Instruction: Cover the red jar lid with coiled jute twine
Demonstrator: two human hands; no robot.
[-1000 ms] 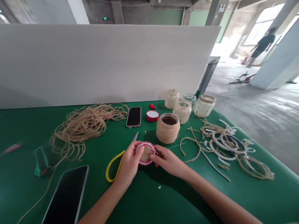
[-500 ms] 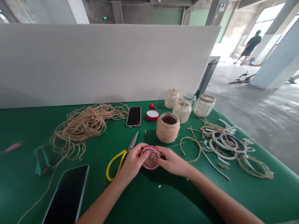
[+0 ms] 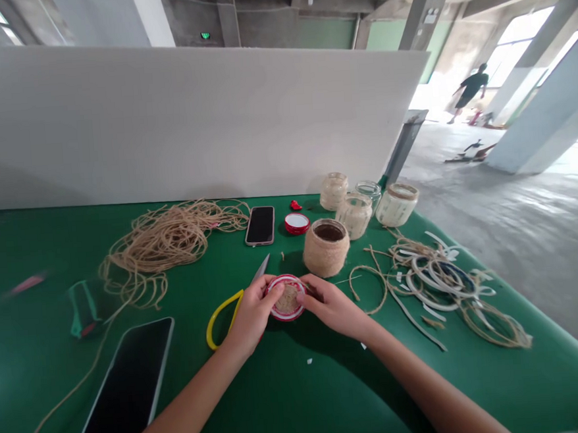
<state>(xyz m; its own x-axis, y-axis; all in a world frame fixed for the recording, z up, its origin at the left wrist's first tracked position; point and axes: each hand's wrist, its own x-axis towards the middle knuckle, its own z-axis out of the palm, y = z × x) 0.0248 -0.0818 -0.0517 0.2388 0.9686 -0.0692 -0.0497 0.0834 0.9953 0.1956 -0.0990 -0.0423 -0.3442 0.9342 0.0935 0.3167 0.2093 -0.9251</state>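
Note:
Both hands hold a red-rimmed jar lid (image 3: 287, 298) with a coil of jute twine on its face, just above the green table (image 3: 301, 387). My left hand (image 3: 249, 315) grips the lid's left edge, thumb on the twine. My right hand (image 3: 331, 306) pinches the right edge. Yellow-handled scissors (image 3: 226, 310) lie under and beside my left hand. A twine-wrapped jar (image 3: 325, 247) stands just behind the lid.
A loose heap of twine (image 3: 165, 241), a phone (image 3: 260, 224), a second red lid (image 3: 296, 222) and three glass jars (image 3: 362, 206) lie further back. A tablet (image 3: 126, 393) sits near left. Tape strips and twine scraps (image 3: 442, 278) lie right. A person walks far off (image 3: 468, 88).
The lid has tilted back up to face me after dipping lower, with my fingers shifting around its rim. The distant person has walked leftward.

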